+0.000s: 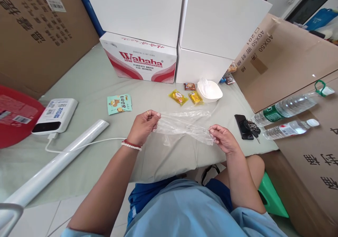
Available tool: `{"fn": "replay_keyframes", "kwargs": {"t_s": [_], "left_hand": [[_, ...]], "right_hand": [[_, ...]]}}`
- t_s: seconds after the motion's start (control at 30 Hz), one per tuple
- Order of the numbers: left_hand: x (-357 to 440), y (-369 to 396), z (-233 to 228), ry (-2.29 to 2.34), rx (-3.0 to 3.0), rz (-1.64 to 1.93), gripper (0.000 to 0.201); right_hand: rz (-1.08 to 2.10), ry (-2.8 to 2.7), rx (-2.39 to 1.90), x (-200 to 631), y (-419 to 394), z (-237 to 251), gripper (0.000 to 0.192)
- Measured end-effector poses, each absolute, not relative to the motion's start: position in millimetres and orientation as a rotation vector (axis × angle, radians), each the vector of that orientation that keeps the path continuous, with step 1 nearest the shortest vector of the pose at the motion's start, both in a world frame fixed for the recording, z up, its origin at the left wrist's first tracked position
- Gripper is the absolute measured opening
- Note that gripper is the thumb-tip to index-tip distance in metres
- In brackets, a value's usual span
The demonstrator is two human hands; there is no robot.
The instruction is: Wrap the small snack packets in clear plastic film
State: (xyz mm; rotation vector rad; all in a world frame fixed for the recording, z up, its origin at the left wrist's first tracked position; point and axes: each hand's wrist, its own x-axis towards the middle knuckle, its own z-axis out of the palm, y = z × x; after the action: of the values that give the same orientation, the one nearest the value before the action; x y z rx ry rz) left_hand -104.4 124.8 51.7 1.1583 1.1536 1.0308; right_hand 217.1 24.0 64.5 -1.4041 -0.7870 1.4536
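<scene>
I stretch a clear plastic bag (185, 126) between my hands above the counter (87, 85): left hand (144, 126) pinching one end, right hand (223, 138) pinching the other.

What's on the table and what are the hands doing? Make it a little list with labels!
left hand: left hand pinches one end of the clear plastic bag
right hand: right hand pinches the other end
bag: stretched between both hands, above the table
snacks: green packet, two yellow packets, brown packet
bowl: white bowl beside the snacks
right side: phone, keys, two water bottles
</scene>
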Motion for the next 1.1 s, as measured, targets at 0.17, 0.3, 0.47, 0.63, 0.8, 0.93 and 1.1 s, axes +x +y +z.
{"fn": "replay_keyframes", "kwargs": {"t_s": [0.17,0.3,0.47,0.63,0.8,0.93,1.1], "left_hand": [[-121.6,124.2,35.0,1.465,1.204,1.091,0.046],[-130.1,100.3,25.9,1.665,1.318,0.956,0.049],[-109.7,75.8,15.3,1.744,1.665,0.713,0.057],[-65.8,94.9,6.1,1.743,1.616,0.677,0.056],[-49.4,117.8,9.5,1.602,1.369,0.806,0.026],[-68.2,102.9,18.6,1.331,1.104,0.877,0.027],[-107.4,68.3,29.2,1.07,0.63,0.809,0.046]], "right_hand": [[1.365,-0.834,-1.516,210.0,23.0,49.9,0.046],[1.225,-0.804,-1.564,202.2,26.0,34.3,0.048],[1.243,-0.62,-1.484,197.6,28.6,26.8,0.055],[1.34,-0.596,-1.416,187.1,26.2,24.0,0.054],[1.304,-0.62,-1.394,184.7,18.6,20.1,0.048],[1.209,-0.558,-1.409,199.1,12.8,14.9,0.046],[1.213,-0.538,-1.448,210.9,10.7,10.1,0.045]]}}
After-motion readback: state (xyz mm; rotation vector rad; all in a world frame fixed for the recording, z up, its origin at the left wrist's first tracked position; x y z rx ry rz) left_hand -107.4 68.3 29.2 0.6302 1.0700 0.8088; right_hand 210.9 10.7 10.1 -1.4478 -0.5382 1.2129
